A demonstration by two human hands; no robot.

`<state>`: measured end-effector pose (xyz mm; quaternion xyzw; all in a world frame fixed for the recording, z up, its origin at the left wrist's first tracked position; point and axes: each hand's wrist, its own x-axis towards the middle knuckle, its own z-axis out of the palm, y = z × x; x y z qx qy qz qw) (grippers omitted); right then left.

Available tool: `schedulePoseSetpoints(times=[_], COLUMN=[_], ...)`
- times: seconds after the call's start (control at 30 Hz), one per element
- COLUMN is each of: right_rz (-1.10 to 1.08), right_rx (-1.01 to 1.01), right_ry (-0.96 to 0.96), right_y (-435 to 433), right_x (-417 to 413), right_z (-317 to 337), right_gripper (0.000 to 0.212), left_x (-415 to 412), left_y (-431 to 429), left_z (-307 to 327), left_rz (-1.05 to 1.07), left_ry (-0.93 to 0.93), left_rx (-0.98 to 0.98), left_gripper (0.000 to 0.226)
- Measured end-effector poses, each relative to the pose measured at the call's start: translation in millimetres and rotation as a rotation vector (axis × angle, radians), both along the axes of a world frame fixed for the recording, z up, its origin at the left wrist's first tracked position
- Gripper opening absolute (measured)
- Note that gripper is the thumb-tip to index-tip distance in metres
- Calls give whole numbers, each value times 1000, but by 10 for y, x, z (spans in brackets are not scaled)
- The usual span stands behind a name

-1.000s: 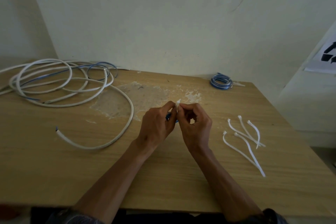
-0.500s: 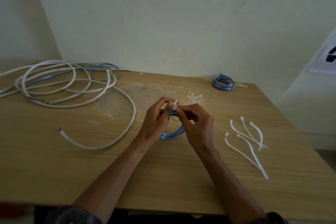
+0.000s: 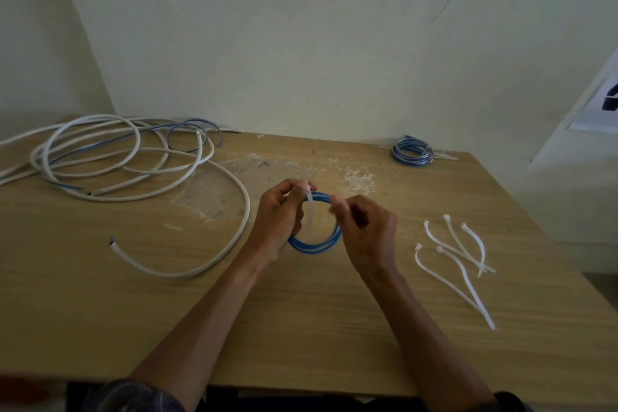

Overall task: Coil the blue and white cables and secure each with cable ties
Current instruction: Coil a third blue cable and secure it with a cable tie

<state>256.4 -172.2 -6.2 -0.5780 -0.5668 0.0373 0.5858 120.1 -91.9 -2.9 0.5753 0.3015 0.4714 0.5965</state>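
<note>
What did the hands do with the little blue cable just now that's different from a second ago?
The left hand and right hand drew slightly apart, so the blue coil, nearly hidden between them before, now shows as an open ring. Both hands keep hold of it, with the cable tie hanging across it. The spare ties, white cable and tied blue coil stayed put.

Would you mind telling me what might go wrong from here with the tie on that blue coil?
1. The cable tie hangs long across the blue coil, seemingly not yet cinched; the loops might spring apart if the left hand or right hand loosens its grip.
2. The coil is held off the table, so it might drop.
</note>
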Motion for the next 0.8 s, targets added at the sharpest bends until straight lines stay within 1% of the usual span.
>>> schedulePoseSetpoints(times=[0.07,0.1,0.13,0.2,0.27,0.33,0.43,0.5,0.57,0.63,0.73,0.8], right_rz=[123,168,186,174,164,161,134,121,113,97,88,87], right_rx=[-186,-245,-257,-217,-174,-117,-59,-34,-2,20,23,39], right_ry=[-66,-99,-114,-60,69,126,77,25,-36,-90,-145,-186], right_y=[-5,3,14,28,24,15,20,26,23,17,22,21], right_x=[-40,-66,-87,-95,-71,-63,-83,-88,-97,-105,-108,-104], right_z=[-26,-46,-64,-72,-55,-41,-57,-79,-98,-111,-135,-143], right_gripper=[20,19,18,14,10,10,13,16,20,24,30,30], left_x=[-10,-15,-18,-10,-3,-1,29,40,30,15,9,17], left_y=[-10,-16,-17,-12,-9,-17,-49,-60,-71,-70,-54,-45], left_z=[7,6,4,-11,-20,-23,-17,3,39,72,65,43], left_rz=[42,59,66,51,36,41,37,-26,-136,-196,-202,-196], left_ry=[5,20,32,28,9,18,13,-15,-28,-28,-16,-3], left_rx=[46,67,79,69,26,-26,-98,-186,-288,-385,-510,-571], left_gripper=[29,28,28,28,29,28,23,22,29,34,36,38])
